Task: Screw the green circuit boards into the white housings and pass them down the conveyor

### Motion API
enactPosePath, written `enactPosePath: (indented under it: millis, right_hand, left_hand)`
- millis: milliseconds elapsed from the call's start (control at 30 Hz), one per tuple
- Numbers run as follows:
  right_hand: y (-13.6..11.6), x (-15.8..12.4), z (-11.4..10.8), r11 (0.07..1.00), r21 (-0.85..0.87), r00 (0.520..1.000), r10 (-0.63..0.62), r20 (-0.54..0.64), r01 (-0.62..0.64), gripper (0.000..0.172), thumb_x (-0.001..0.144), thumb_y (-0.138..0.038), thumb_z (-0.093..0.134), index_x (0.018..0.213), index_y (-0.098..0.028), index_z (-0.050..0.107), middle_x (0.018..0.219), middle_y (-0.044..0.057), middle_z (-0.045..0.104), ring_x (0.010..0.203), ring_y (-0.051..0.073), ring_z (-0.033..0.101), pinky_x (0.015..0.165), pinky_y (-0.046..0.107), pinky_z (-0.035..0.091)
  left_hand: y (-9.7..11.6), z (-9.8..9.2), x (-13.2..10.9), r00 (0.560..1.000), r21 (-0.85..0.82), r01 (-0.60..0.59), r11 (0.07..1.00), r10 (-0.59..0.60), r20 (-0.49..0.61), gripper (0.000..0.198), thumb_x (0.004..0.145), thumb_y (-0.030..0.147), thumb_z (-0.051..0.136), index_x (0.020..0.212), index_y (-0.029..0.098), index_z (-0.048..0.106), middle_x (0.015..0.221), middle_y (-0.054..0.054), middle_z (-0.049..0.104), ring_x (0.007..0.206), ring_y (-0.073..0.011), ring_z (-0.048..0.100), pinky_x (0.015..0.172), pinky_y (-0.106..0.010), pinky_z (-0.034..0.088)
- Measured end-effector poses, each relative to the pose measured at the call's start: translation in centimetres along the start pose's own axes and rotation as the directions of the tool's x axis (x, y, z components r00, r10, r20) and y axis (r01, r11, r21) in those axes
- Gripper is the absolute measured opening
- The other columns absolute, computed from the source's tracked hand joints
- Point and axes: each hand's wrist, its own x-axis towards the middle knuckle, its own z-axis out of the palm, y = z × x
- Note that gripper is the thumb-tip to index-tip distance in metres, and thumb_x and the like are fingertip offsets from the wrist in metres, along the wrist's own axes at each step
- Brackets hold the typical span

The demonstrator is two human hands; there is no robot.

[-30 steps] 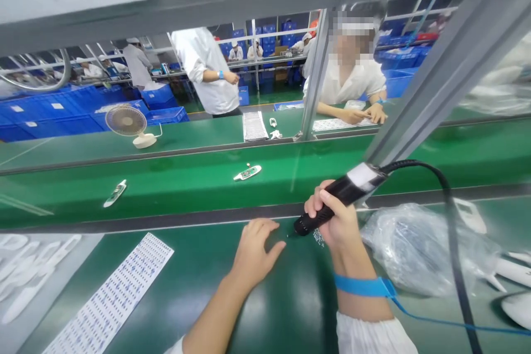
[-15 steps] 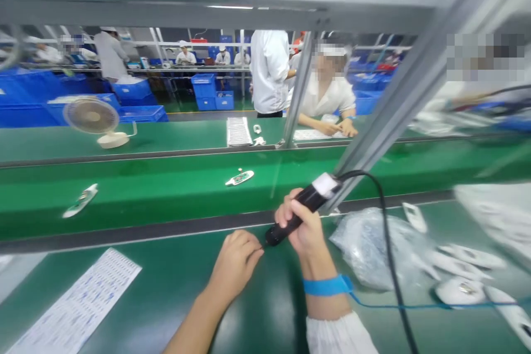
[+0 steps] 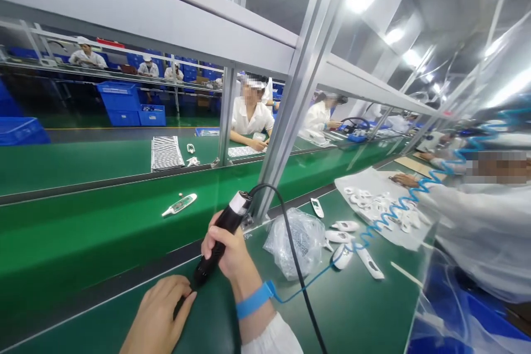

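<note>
My right hand [image 3: 230, 251] is wrapped round a black electric screwdriver [image 3: 230, 218], which slants down to the left with its cable leaving the top. Close by the tool's tip is my left hand [image 3: 160, 310], its fingers bent and thumb drawn in towards them. Anything between those fingers is hidden. A blue wrist strap [image 3: 253, 301] with a coiled blue cord circles my right wrist. On the green belt [image 3: 124, 232] beyond my hands lies a white elongated housing [image 3: 180, 206] with a circuit board in it.
Right of my arm, a clear plastic bag [image 3: 296, 243] and several white housings [image 3: 343, 256] lie on the bench. Farther right, a white sheet [image 3: 398, 235] carries many small white parts beside a co-worker's hand [image 3: 405, 180]. A metal post [image 3: 290, 99] rises past the belt.
The view has swung right and tilted, so hands, belt and housing appear farther left. More of the right-hand bench and co-worker shows. My right hand still grips the screwdriver.
</note>
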Motion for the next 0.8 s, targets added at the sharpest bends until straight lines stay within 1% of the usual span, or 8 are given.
enactPosePath:
  millis: [133, 233, 400, 467, 533, 633, 700, 800]
  right_hand:
    - [0.1, 0.2, -0.1, 1.000, -0.012, 1.000, -0.008, -0.005, 0.008, 0.026, 0.072, -0.032, 0.074, 0.085, -0.020, 0.055, 0.051, -0.006, 0.050, 0.037, 0.012, 0.045, 0.044, 0.026, 0.036]
    - [0.0, 0.2, -0.3, 1.000, -0.007, 1.000, 0.000, -0.011, 0.000, 0.027, 0.072, -0.034, 0.075, 0.086, -0.020, 0.055, 0.051, -0.007, 0.050, 0.037, 0.012, 0.044, 0.043, 0.026, 0.035]
    - [-1.1, -0.6, -0.1, 0.999, 0.000, 0.998, 0.038, -0.052, -0.038, 0.026, 0.073, -0.032, 0.076, 0.085, -0.021, 0.056, 0.051, -0.007, 0.048, 0.040, 0.012, 0.043, 0.045, 0.025, 0.033]
    - [-1.6, -0.8, -0.2, 0.999, 0.018, 0.998, 0.039, -0.055, -0.038, 0.024, 0.074, -0.031, 0.076, 0.086, -0.022, 0.058, 0.054, -0.006, 0.049, 0.043, 0.012, 0.044, 0.048, 0.026, 0.034]
    - [-1.9, -0.7, -0.4, 0.999, 0.024, 0.998, 0.042, -0.040, -0.041, 0.020, 0.074, -0.030, 0.076, 0.086, -0.024, 0.061, 0.054, -0.006, 0.048, 0.045, 0.012, 0.045, 0.050, 0.027, 0.037]
    - [-1.9, -0.3, -0.8, 0.999, 0.025, 0.998, 0.034, -0.051, -0.032, 0.019, 0.074, -0.033, 0.076, 0.083, -0.024, 0.062, 0.054, -0.004, 0.047, 0.045, 0.013, 0.044, 0.050, 0.028, 0.037]
    - [-1.8, -0.1, -1.0, 0.999, 0.021, 0.997, 0.046, -0.061, -0.045, 0.018, 0.074, -0.033, 0.076, 0.081, -0.024, 0.062, 0.054, -0.003, 0.047, 0.046, 0.013, 0.044, 0.051, 0.029, 0.038]
    - [-1.6, 0.1, -1.1, 0.998, 0.012, 0.996, 0.064, -0.069, -0.063, 0.016, 0.075, -0.033, 0.075, 0.082, -0.024, 0.063, 0.055, -0.003, 0.046, 0.047, 0.014, 0.045, 0.051, 0.030, 0.038]
  left_hand:
    - [-0.3, 0.1, 0.2, 1.000, -0.025, -0.007, 1.000, 0.006, -0.007, 0.020, 0.091, 0.042, 0.052, 0.083, 0.031, 0.067, 0.100, -0.003, 0.072, 0.093, -0.0292, 0.068, 0.075, -0.042, 0.055]
    - [0.6, -0.3, 0.4, 1.000, -0.049, -0.002, 0.999, 0.001, -0.017, 0.020, 0.091, 0.040, 0.053, 0.081, 0.030, 0.067, 0.100, -0.004, 0.071, 0.093, -0.0289, 0.067, 0.078, -0.043, 0.055]
    - [3.2, -2.2, 0.1, 0.995, -0.069, 0.069, 0.995, -0.074, -0.072, 0.017, 0.090, 0.039, 0.061, 0.102, 0.028, 0.066, 0.107, -0.008, 0.070, 0.100, -0.0290, 0.064, 0.088, -0.047, 0.051]
    - [2.7, -3.5, 0.7, 0.990, -0.048, 0.111, 0.993, -0.115, -0.085, 0.019, 0.093, 0.037, 0.057, 0.106, 0.026, 0.065, 0.107, -0.009, 0.070, 0.102, -0.0273, 0.063, 0.089, -0.046, 0.050]
    - [0.2, -5.8, 1.7, 0.986, 0.024, 0.153, 0.988, -0.151, -0.073, 0.019, 0.095, 0.036, 0.053, 0.102, 0.025, 0.066, 0.106, -0.008, 0.070, 0.101, -0.0253, 0.063, 0.088, -0.042, 0.050]
    - [-5.9, -11.5, 2.8, 0.942, 0.234, 0.335, 0.913, -0.316, -0.117, 0.019, 0.093, 0.034, 0.056, 0.085, 0.023, 0.069, 0.097, -0.005, 0.071, 0.097, -0.0226, 0.064, 0.091, -0.038, 0.049]
    - [-10.1, -16.2, 3.0, 0.869, 0.316, 0.492, 0.811, -0.433, -0.240, 0.019, 0.093, 0.031, 0.057, 0.083, 0.021, 0.069, 0.097, -0.007, 0.071, 0.100, -0.0247, 0.063, 0.095, -0.040, 0.047]
    - [-15.2, -22.3, 2.2, 0.700, 0.331, 0.709, 0.623, -0.566, -0.435, 0.022, 0.097, 0.030, 0.052, 0.092, 0.014, 0.068, 0.103, -0.011, 0.068, 0.102, -0.0275, 0.062, 0.093, -0.045, 0.048]
